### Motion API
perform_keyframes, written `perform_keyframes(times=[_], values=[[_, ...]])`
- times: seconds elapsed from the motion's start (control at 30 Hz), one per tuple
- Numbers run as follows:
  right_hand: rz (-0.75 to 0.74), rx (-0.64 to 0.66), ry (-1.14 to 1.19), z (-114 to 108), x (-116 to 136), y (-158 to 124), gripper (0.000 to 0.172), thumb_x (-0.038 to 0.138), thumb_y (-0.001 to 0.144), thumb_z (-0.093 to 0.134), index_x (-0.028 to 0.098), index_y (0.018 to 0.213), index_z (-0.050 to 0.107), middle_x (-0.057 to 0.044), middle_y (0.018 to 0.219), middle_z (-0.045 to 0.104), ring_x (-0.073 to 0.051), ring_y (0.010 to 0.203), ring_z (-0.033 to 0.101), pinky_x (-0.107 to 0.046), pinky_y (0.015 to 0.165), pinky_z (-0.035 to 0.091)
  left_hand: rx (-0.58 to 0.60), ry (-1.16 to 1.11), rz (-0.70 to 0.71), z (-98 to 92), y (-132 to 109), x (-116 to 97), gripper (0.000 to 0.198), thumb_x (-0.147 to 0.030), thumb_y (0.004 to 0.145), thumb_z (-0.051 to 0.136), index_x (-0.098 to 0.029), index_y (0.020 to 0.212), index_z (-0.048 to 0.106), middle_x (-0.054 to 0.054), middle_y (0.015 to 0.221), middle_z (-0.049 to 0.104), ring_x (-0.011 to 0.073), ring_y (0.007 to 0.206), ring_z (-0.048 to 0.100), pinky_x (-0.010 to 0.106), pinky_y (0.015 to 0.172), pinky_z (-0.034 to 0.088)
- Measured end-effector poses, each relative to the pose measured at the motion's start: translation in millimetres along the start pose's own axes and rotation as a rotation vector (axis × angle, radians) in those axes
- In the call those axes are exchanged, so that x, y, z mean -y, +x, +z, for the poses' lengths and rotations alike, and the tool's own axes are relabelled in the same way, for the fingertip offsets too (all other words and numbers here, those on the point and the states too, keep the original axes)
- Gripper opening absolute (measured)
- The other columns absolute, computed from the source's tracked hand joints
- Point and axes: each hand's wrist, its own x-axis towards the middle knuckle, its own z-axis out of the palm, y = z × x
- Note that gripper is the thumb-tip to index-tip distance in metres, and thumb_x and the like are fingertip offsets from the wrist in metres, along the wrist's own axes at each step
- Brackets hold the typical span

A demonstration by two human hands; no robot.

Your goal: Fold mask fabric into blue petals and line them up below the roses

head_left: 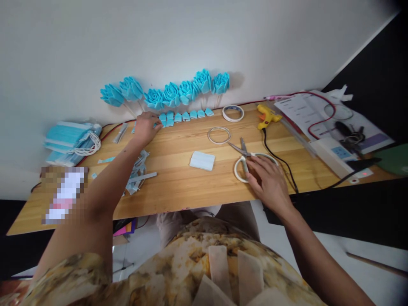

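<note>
My left hand [147, 126] reaches to the left end of a row of small blue petal pieces [185, 116] along the back of the table. Its thumb and fingertips close on one blue petal piece, which they partly cover. My right hand [267, 177] lies palm down with fingers stretched over the handles of a pair of scissors [244, 154]. Their blades are spread on the tabletop. A folded pale blue mask piece [202, 161] lies between my hands. Behind the petals, several blue flowers [171, 94] on sticks lean against the wall.
A stack of blue masks [68, 142] and cut scraps [139, 176] are at left. Tape rolls [233, 113] and a thin ring [219, 135] lie mid-table. At right are a yellow glue gun [267, 117] with a black cord, papers [299, 111], and a white power strip [334, 157].
</note>
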Motion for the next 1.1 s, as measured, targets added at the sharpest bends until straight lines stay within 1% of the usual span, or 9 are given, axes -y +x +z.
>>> perform_keyframes(times=[0.23, 0.53, 0.63, 0.73, 0.8, 0.9, 1.0, 1.07, 1.1], values=[[-0.006, -0.023, -0.014, 2.0, -1.0, -0.6, 0.036, 0.034, 0.104, 0.051, 0.016, 0.129, 0.069, -0.015, 0.139, 0.069, -0.037, 0.13, 0.063, -0.057, 0.108, 0.05, -0.011, 0.022, -0.004, 12.8, 8.6, -12.7, 0.028, -0.027, 0.094, 0.053, -0.013, 0.1, 0.076, 0.019, 0.127, 0.07, 0.0345, 0.123, 0.058, 0.05, 0.107, 0.041], [-0.003, -0.031, -0.005, 3.9, -2.5, -1.1, 0.037, 0.035, 0.103, 0.053, 0.014, 0.129, 0.07, -0.015, 0.139, 0.069, -0.037, 0.13, 0.062, -0.055, 0.109, 0.049, -0.031, -0.006, 0.037, 23.4, 14.9, -10.7, 0.023, -0.025, 0.092, 0.056, -0.013, 0.095, 0.075, 0.019, 0.124, 0.07, 0.0344, 0.119, 0.058, 0.051, 0.105, 0.042], [0.001, -0.026, -0.019, 3.8, -2.3, -2.4, 0.038, 0.035, 0.103, 0.054, 0.013, 0.129, 0.07, -0.016, 0.14, 0.069, -0.038, 0.131, 0.061, -0.055, 0.109, 0.049, -0.027, -0.045, 0.034, 20.1, 16.7, -12.4, 0.024, -0.027, 0.093, 0.058, -0.013, 0.099, 0.076, 0.021, 0.127, 0.069, 0.0362, 0.122, 0.058, 0.053, 0.106, 0.042], [0.015, -0.027, -0.018, 4.0, -1.0, -3.8, 0.037, 0.035, 0.102, 0.054, 0.014, 0.129, 0.07, -0.015, 0.14, 0.069, -0.037, 0.132, 0.06, -0.054, 0.111, 0.048, -0.07, -0.084, 0.029, 2.0, 10.0, -28.5, 0.023, -0.029, 0.094, 0.059, -0.014, 0.102, 0.076, 0.02, 0.131, 0.068, 0.0368, 0.125, 0.059, 0.056, 0.107, 0.043], [0.031, -0.027, -0.009, 5.3, 0.2, -2.7, 0.037, 0.036, 0.102, 0.055, 0.015, 0.129, 0.071, -0.014, 0.139, 0.069, -0.036, 0.132, 0.06, -0.054, 0.111, 0.048, -0.115, -0.139, 0.081, -21.2, -8.3, -54.1, 0.024, -0.03, 0.096, 0.06, -0.015, 0.101, 0.077, 0.019, 0.128, 0.071, 0.0359, 0.122, 0.063, 0.055, 0.105, 0.046], [0.053, -0.018, 0.019, 6.4, 1.6, 2.6, 0.037, 0.038, 0.102, 0.056, 0.017, 0.128, 0.071, -0.015, 0.139, 0.07, -0.035, 0.133, 0.06, -0.055, 0.112, 0.047, -0.119, -0.353, 0.28, -62.5, -63.2, -110.5, 0.025, -0.034, 0.101, 0.059, -0.017, 0.11, 0.075, 0.013, 0.115, 0.077, 0.0295, 0.114, 0.069, 0.046, 0.1, 0.053], [0.073, -0.1, 0.054, -1.4, 5.0, 1.7, 0.034, 0.034, 0.101, 0.057, 0.019, 0.126, 0.073, -0.014, 0.137, 0.071, -0.035, 0.133, 0.061, -0.057, 0.115, 0.044, 0.127, -0.664, 0.443, -85.4, -134.3, -164.5, 0.021, -0.029, 0.102, 0.062, -0.02, 0.117, 0.073, 0.009, 0.114, 0.079, 0.0221, 0.11, 0.072, 0.035, 0.095, 0.055], [0.075, -0.233, 0.073, -12.2, 10.8, -11.8, 0.027, 0.028, 0.1, 0.057, 0.022, 0.119, 0.075, -0.012, 0.126, 0.077, -0.033, 0.127, 0.065, -0.057, 0.116, 0.042, 0.349, -0.867, 0.431, -81.0, -174.7, -186.9, 0.021, -0.027, 0.103, 0.06, -0.02, 0.118, 0.074, 0.008, 0.108, 0.079, 0.018, 0.099, 0.074, 0.028, 0.087, 0.055], [0.052, -0.288, 0.093, -17.8, 14.9, -23.6, 0.023, 0.024, 0.099, 0.057, 0.023, 0.113, 0.076, -0.01, 0.116, 0.08, -0.031, 0.121, 0.069, -0.055, 0.114, 0.044, 0.415, -0.963, 0.369, -74.2, -190.4, -193.5, 0.022, -0.028, 0.105, 0.058, -0.02, 0.116, 0.075, 0.007, 0.104, 0.08, 0.0169, 0.094, 0.074, 0.026, 0.083, 0.054]])
